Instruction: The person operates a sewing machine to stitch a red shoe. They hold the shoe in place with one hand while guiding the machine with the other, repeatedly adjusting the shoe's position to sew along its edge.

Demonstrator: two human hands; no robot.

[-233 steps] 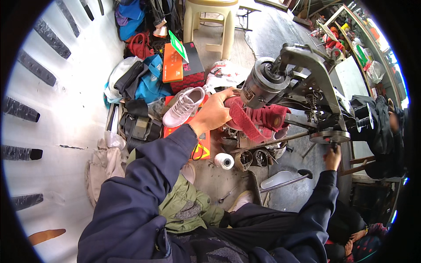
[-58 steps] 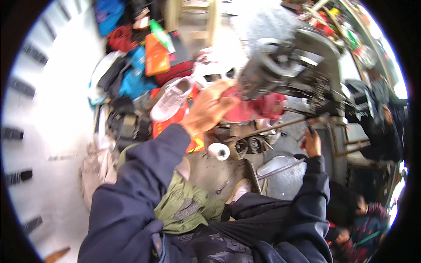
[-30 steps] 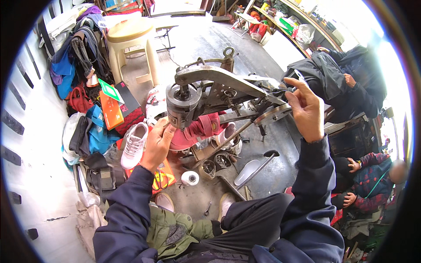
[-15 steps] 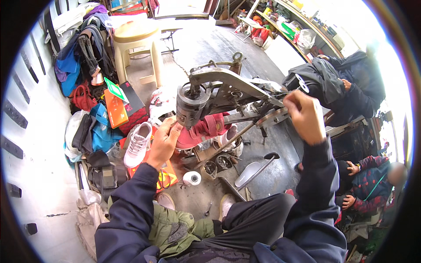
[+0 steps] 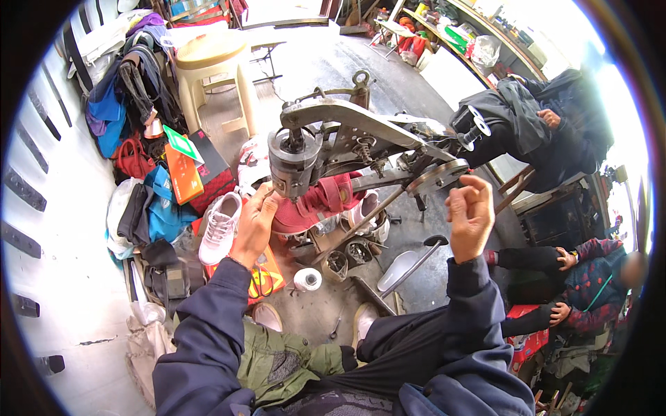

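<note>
A dark metal shoe-patching sewing machine (image 5: 347, 121) stands before me, with its round head (image 5: 295, 163) at the left end. Under the head lies a red shoe (image 5: 309, 215) with a strap. My left hand (image 5: 254, 229) is closed at the lower left of the head, just beside the shoe; its fingertips are partly hidden. My right hand (image 5: 472, 218) is raised to the right of the machine's hand wheel (image 5: 437, 177), apart from it. Its fingers are loosely bent, with no object visible in them. A white thread spool (image 5: 479, 132) sits at the machine's far right end.
A white thread cone (image 5: 307, 279) and small tins (image 5: 337, 263) stand on the floor. White-pink sneakers (image 5: 223, 229), bags (image 5: 163, 197) and a beige stool (image 5: 211, 69) are at left. Two people sit at right, one with a dark garment (image 5: 496, 114) over the lap.
My right hand has come down from beside the spool to below the wheel, and its fingers have loosened. My left hand stays by the machine's head, which appears slightly farther left.
</note>
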